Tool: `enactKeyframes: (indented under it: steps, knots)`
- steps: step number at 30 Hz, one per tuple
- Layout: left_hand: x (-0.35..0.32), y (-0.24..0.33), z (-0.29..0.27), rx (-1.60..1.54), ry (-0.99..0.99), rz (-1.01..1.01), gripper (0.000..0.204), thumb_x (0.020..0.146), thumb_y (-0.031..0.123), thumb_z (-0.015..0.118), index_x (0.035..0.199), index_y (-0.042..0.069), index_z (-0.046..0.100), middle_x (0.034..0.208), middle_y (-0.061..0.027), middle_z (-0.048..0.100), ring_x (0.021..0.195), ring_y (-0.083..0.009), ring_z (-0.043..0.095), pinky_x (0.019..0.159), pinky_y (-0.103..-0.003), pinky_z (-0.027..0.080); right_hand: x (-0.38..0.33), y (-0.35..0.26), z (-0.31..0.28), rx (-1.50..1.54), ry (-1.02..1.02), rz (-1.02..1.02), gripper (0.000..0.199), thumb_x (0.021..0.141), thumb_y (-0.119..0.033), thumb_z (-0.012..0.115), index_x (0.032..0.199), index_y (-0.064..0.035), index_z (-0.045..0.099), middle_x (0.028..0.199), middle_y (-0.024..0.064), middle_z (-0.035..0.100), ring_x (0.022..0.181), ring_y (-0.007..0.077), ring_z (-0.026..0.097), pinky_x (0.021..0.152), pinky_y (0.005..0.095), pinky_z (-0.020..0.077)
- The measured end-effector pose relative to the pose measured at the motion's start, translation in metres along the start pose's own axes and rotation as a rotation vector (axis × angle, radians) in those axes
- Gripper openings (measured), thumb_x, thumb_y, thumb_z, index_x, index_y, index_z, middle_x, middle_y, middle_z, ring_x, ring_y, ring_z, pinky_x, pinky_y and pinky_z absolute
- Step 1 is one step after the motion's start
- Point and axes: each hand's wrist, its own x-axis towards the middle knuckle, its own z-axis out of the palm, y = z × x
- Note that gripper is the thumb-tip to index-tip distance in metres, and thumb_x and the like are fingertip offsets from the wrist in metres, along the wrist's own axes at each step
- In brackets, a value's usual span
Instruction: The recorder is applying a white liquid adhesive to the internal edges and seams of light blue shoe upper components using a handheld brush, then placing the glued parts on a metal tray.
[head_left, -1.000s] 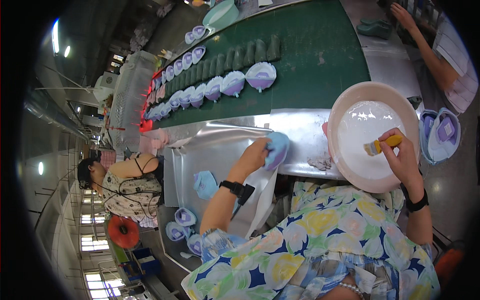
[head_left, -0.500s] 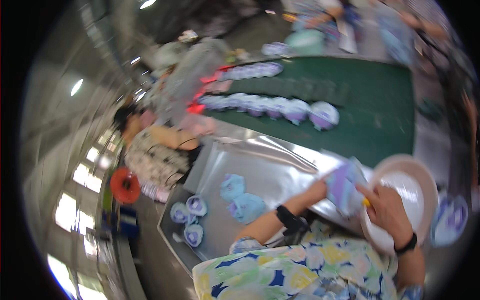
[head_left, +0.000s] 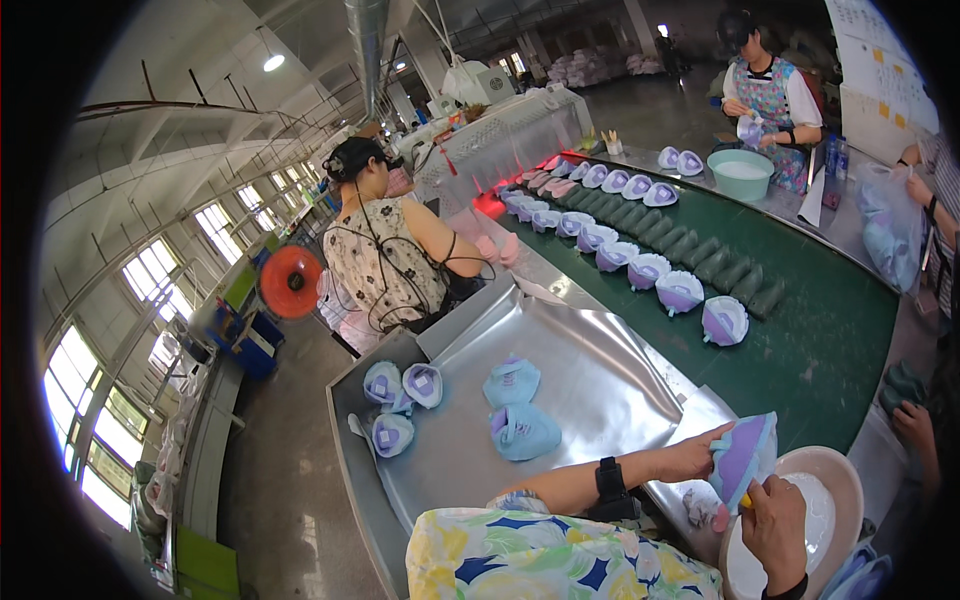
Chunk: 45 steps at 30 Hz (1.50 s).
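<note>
A purple and light-blue shoe upper, soft and cupped like a shell, sits above the near rim of a shallow white basin at the lower right. The left hand pinches its left edge, index finger stretched along the top. The right hand is curled shut around a small yellow-handled tool that touches the upper's underside; the hand hides most of the tool. To the left spreads a creased, shiny sheet-metal table with two blue uppers and three smaller lilac pieces lying on it. Beyond runs a green conveyor belt carrying rows of purple uppers and dark green lasts. Other people work along the belt.
</note>
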Motion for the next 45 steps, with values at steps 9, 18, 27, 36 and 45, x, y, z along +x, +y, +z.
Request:
enactKeyframes:
  steps: [9, 18, 27, 36, 45]
  knots:
    - [0.008, 0.010, 0.003, 0.613, -0.081, 0.236, 0.064, 0.089, 0.013, 0.072, 0.146, 0.008, 0.042, 0.135, -0.0071, 0.054, 0.124, -0.0158, 0.050, 0.103, -0.033, 0.043, 0.000, 0.007, 0.009, -0.120, -0.036, -0.051, 0.019, 0.072, -0.003, 0.068, 0.090, -0.0076, 0.066, 0.081, 0.0121, 0.057, 0.076, 0.0324, 0.057, 0.069, 0.0445, 0.0433]
    - [-0.017, -0.003, -0.080, 0.274, 0.408, 0.165, 0.044, 0.095, 0.004, 0.061, 0.138, 0.010, 0.050, 0.127, -0.0127, 0.059, 0.114, -0.0250, 0.062, 0.095, -0.037, 0.055, -0.083, 0.085, -0.006, 0.473, 0.326, 0.630, 0.017, 0.092, -0.015, 0.068, 0.097, 0.0003, 0.062, 0.083, 0.0153, 0.067, 0.073, 0.0229, 0.066, 0.067, 0.0340, 0.0497]
    - [0.025, 0.029, -0.057, 0.077, 0.217, 0.014, 0.036, 0.099, 0.008, 0.061, 0.134, 0.011, 0.057, 0.124, -0.0051, 0.067, 0.110, -0.0174, 0.066, 0.093, -0.033, 0.058, -0.085, 0.053, 0.027, 0.503, -0.037, 0.554, 0.023, 0.087, -0.018, 0.074, 0.100, -0.0018, 0.064, 0.093, 0.0184, 0.070, 0.084, 0.0360, 0.068, 0.078, 0.0401, 0.0536]
    - [0.059, 0.053, -0.039, 0.252, -0.023, -0.289, 0.038, 0.096, 0.010, 0.067, 0.133, 0.011, 0.061, 0.115, -0.0019, 0.070, 0.103, -0.0137, 0.068, 0.090, -0.032, 0.059, -0.118, 0.085, -0.038, 0.460, 0.323, 0.553, 0.017, 0.089, -0.014, 0.072, 0.102, -0.0047, 0.066, 0.095, 0.0116, 0.069, 0.088, 0.0282, 0.066, 0.081, 0.0350, 0.0512]
    - [0.091, 0.038, 0.016, 0.219, -0.155, -0.246, 0.030, 0.095, 0.010, 0.069, 0.124, 0.007, 0.064, 0.112, -0.0009, 0.067, 0.099, -0.0127, 0.065, 0.090, -0.031, 0.054, -0.098, 0.085, -0.060, 0.462, 0.518, 0.419, 0.017, 0.091, -0.018, 0.072, 0.101, -0.0049, 0.066, 0.093, 0.0098, 0.069, 0.080, 0.0233, 0.065, 0.074, 0.0317, 0.0504]
